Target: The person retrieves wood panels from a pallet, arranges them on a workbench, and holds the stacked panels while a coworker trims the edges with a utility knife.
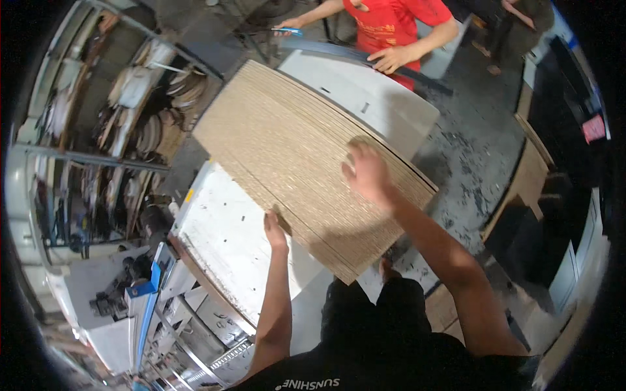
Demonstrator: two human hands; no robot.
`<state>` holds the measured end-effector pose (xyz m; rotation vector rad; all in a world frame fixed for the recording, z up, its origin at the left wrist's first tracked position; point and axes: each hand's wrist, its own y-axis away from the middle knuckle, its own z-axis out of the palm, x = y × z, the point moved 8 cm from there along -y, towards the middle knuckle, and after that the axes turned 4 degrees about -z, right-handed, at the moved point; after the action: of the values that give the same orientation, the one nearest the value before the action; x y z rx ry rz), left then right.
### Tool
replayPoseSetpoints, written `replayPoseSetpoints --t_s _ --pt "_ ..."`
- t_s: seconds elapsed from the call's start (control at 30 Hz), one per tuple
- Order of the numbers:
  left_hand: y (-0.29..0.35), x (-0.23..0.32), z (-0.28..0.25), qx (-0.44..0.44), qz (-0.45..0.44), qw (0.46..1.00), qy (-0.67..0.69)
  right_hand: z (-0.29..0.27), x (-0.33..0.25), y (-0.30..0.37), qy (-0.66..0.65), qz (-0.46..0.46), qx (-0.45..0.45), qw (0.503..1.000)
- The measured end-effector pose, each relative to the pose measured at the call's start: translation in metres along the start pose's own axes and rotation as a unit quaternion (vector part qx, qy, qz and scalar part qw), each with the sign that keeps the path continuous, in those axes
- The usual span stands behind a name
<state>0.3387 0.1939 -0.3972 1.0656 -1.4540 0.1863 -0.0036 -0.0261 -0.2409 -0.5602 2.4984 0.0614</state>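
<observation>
A stack of long, tan wood-chip boards [280, 146] lies slantwise in front of me, its narrow board edges lined up side by side. Against its near left edge rests my left hand [275, 231], thumb stretched out and the other fingers partly hidden by the boards. My right hand [368, 171] is over the right part of the stack, fingers apart and curved, slightly blurred; whether it touches the surface I cannot tell. Nothing shows in its grasp. Under the boards is a white tabletop [222, 234].
Across the stack, a person in a red shirt [398, 32] holds a blue tool [287, 30] and a long dark strip [339, 52] over a white panel [358, 91]. Crowded shelves [98, 159] stand left. Machine parts with a blue rail [145, 326] lie lower left. Scraps litter the floor [476, 169].
</observation>
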Motion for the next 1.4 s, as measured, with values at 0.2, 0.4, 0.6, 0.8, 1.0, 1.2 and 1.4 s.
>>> replayPoseSetpoints --t_s 0.2,0.4,0.6,0.8,1.0,1.2,1.4 --pt "-0.076 0.049 -0.033 0.035 0.016 0.999 0.012 0.021 0.043 -0.146 0.135 0.041 0.062 0.988" --pt "-0.131 0.102 -0.017 0.013 0.154 0.981 0.115 0.071 0.053 -0.233 0.007 0.212 -0.085 0.974" --pt "-0.112 0.110 0.026 -0.004 0.217 0.967 0.132 0.105 0.024 -0.219 0.130 0.213 0.011 0.968" --pt "-0.101 0.121 0.019 0.060 0.079 0.983 -0.152 0.104 0.016 -0.218 0.156 0.160 0.071 0.972" --pt "-0.101 0.123 0.020 0.071 0.048 0.982 -0.170 0.109 0.022 -0.220 0.153 0.167 0.062 0.972" --pt "-0.095 0.134 0.019 0.102 0.087 0.978 -0.159 0.107 0.022 -0.218 0.171 0.170 0.036 0.970" --pt "-0.090 0.146 0.021 0.123 0.160 0.970 -0.135 0.099 0.011 -0.216 0.143 0.163 0.031 0.976"
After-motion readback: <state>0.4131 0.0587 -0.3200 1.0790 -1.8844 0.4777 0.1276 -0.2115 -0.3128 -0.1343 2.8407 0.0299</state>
